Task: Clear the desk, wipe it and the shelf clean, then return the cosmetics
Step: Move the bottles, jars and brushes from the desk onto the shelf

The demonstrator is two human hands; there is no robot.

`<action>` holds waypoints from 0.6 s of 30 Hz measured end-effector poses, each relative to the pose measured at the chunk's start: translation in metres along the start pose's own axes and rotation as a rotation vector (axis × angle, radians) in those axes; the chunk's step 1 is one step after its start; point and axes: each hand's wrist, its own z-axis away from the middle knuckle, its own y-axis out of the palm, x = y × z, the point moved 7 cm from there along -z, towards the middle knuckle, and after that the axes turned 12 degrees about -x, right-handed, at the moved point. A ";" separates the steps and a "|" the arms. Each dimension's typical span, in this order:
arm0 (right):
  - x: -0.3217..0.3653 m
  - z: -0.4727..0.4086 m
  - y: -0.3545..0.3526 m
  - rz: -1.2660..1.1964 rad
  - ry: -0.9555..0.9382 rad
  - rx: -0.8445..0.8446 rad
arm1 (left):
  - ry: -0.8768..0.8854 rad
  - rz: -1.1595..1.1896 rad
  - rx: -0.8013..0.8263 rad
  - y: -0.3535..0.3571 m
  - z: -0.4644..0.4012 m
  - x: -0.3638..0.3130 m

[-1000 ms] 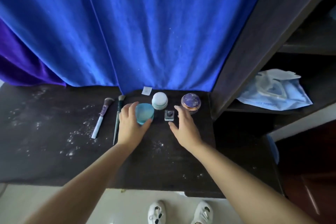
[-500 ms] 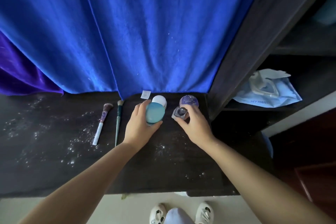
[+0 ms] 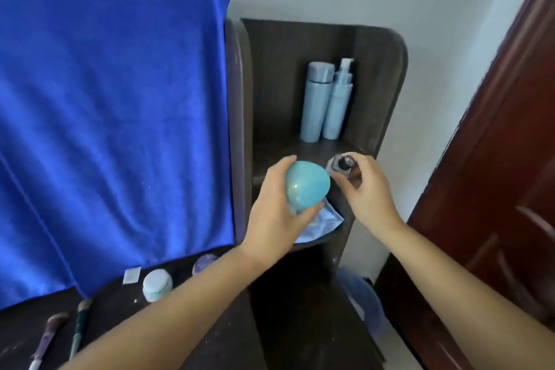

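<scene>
1. Dark shelf unit [image 3: 381, 75]: two pale blue bottles [image 3: 326, 99] upright on its upper shelf; crumpled blue packet [image 3: 322, 224] on the shelf below.
2. Left hand [image 3: 274, 213]: grasping a turquoise egg-shaped case [image 3: 306, 185] before the upper shelf.
3. Right hand [image 3: 366, 192]: pinching a small dark-capped bottle [image 3: 341, 164] at the shelf's edge.
4. Dusty dark desk [image 3: 126, 324], left of the shelf unit: white jar [image 3: 156, 284], purple compact [image 3: 204, 263], two brushes [image 3: 60, 336].
5. Blue towel [image 3: 105, 114] draped behind the desk; red-brown door [image 3: 495, 189] right of the shelf unit.

We see home dressing corner: dark desk [image 3: 210, 348] with 2 makeup brushes [image 3: 48, 339], cream jar [image 3: 156, 284], side shelf [image 3: 387, 93] holding 2 lotion bottles [image 3: 315, 102], wooden door [image 3: 504, 159], plain wall.
</scene>
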 end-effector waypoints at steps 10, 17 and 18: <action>-0.045 -0.081 0.038 0.155 0.014 0.188 | -0.315 -0.217 -0.247 0.049 -0.107 0.047; -0.058 -0.099 0.056 0.180 0.000 0.212 | -0.349 -0.363 -0.267 0.067 -0.125 0.061; -0.059 -0.100 0.058 0.170 -0.007 0.205 | -0.350 -0.370 -0.269 0.069 -0.125 0.062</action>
